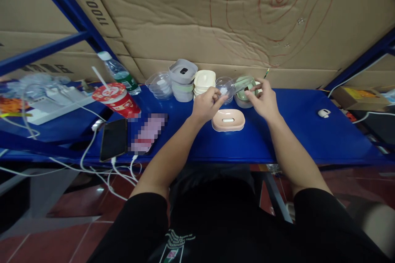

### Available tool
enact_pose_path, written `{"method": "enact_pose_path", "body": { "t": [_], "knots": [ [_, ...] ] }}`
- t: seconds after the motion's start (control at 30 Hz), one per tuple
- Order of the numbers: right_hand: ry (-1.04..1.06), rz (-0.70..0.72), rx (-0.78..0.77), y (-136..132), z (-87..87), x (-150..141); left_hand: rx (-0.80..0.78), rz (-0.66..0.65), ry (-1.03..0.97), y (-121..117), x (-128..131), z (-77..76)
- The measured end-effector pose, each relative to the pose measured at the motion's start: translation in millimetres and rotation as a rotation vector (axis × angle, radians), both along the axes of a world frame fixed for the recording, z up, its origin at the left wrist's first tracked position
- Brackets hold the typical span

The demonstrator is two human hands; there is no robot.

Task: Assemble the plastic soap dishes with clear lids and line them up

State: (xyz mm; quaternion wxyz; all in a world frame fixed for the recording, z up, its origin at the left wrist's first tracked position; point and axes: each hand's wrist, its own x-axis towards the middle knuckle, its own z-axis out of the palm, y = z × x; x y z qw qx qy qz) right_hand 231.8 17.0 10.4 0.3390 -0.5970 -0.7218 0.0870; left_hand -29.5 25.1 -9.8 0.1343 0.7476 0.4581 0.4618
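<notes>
Both of my hands are raised over the blue shelf [296, 131] and share a clear plastic lid [237, 86]. My left hand [206, 104] is closed and pinches the lid's left end. My right hand [263, 98] grips its right end with curled fingers. Just below them a pink soap dish [228, 120] lies on the shelf. Behind stand stacks of cream dishes [203, 82], grey dishes [183, 80], green dishes [243, 94] and clear lids [160, 85].
A red paper cup with a straw [116, 99], a water bottle [119, 73], a black phone [113, 139] and a pink blurred object [148, 132] lie at the left with white cables. A small white device [323, 112] sits at the right. Cardboard backs the shelf.
</notes>
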Motion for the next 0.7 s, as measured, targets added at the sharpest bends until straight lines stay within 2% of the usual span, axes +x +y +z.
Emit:
{"method": "enact_pose_path", "body": {
  "t": [0.1, 0.2, 0.27, 0.43, 0.6, 0.7],
  "knots": [
    [0.105, -0.003, -0.024, -1, 2.9, -1, -0.062, -0.085, -0.165, -1, 3, 2.5],
    [0.220, -0.016, -0.092, 0, 4.9, -4, -0.209, -0.191, -0.319, 2, 5, 4.4],
    [0.286, -0.037, -0.120, -1, 6.8, -4, -0.309, -0.232, -0.337, 4, 4, 6.6],
    [0.294, 0.029, -0.255, -4, 14.1, 4, -0.475, -0.288, -0.012, 3, -13, 17.6],
    [0.099, 0.154, -0.554, -3, 12.7, 9, -0.753, -0.374, 0.286, 2, -29, 28.0],
    [-0.006, 0.177, -0.650, 0, 4.7, 6, -0.827, -0.384, 0.408, 6, -33, 27.0]
  ]
}}
